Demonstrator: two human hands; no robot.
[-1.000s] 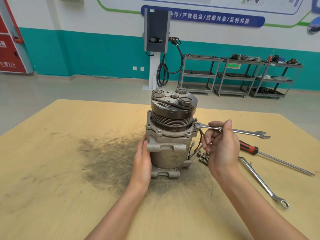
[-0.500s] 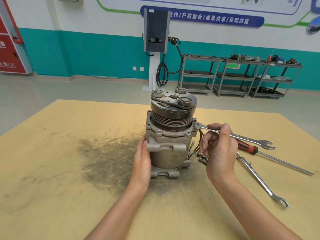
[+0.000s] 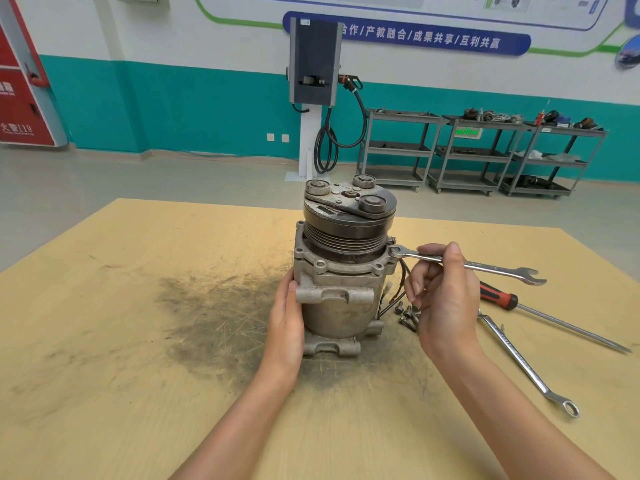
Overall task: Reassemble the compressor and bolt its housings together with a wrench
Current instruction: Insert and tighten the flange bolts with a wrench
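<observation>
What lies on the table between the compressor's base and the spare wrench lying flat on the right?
In the head view, a small cluster of loose bolts lies between the compressor and the spare wrench, partly hidden by the right hand.

A training workshop is shown: metal parts carts [image 3: 485, 154], a wall-side charging station [image 3: 314, 64], tools laid on a scuffed tabletop [image 3: 138, 306].

Left hand [image 3: 286, 320]: fingers hidden behind compressor [image 3: 341, 271]. Bolt under wrench [image 3: 464, 263] ring end not visible. Right hand [image 3: 445, 299] covers mid-shank and part of loose bolts [image 3: 406, 315], count unclear. Bench [image 3: 104, 341] cut off at left, right and bottom edges. Cart [image 3: 478, 157] parts too small to ID.
</observation>
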